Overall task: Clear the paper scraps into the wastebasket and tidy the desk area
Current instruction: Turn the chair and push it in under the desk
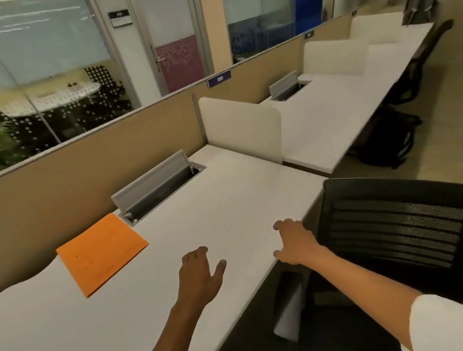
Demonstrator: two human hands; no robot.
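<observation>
An orange folder (102, 252) lies flat on the white desk (227, 199), near the tan partition at the left. My left hand (201, 273) hovers over the desk's middle, fingers apart, holding nothing. My right hand (295, 243) rests at the desk's right front edge, fingers spread, next to the black mesh chair back (401, 228). No paper scraps or wastebasket show in the head view.
A grey cable hatch (157, 185) stands with its lid raised at the back of the desk. A white divider panel (243, 129) separates the neighbouring desk (335, 119). A white desk leg (288, 313) is below the edge. More chairs (407, 82) stand further right.
</observation>
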